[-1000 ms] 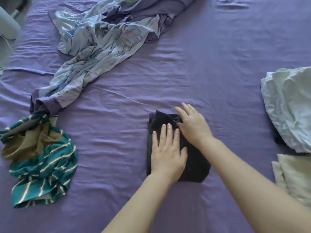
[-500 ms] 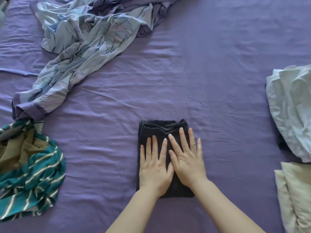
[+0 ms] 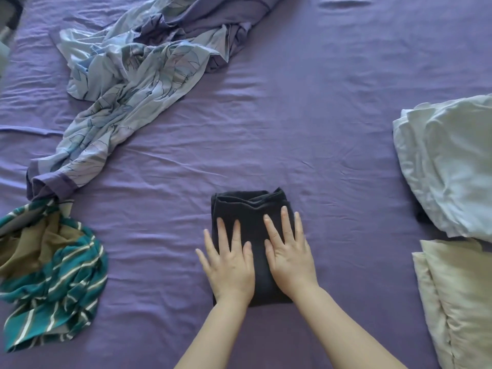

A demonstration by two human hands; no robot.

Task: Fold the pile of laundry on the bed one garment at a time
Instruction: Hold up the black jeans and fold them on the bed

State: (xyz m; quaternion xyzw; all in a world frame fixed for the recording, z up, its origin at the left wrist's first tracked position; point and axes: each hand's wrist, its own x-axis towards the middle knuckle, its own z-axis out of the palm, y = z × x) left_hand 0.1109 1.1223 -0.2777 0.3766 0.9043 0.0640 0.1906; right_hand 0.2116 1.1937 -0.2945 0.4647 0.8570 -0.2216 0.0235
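Observation:
A folded black garment [image 3: 249,209] lies as a small rectangle in the middle of the purple bed sheet [image 3: 319,115]. My left hand [image 3: 229,265] lies flat on its left half with fingers straight and spread. Beside it, my right hand [image 3: 288,251] presses flat on the right half. Neither hand grips the cloth. A crumpled light-blue leaf-print garment [image 3: 127,75] sprawls at the upper left. A teal, white-striped garment with a tan lining [image 3: 53,272] is bunched at the left edge.
A folded pale-blue piece [image 3: 450,166] lies at the right edge, and a folded cream piece [image 3: 460,296] sits below it. A dark object [image 3: 10,12] shows beyond the bed at the top left corner.
Both hands slid down the black garment toward me and apart, from overlapping at its top to lying side by side on its halves. The garment now lies squarer.

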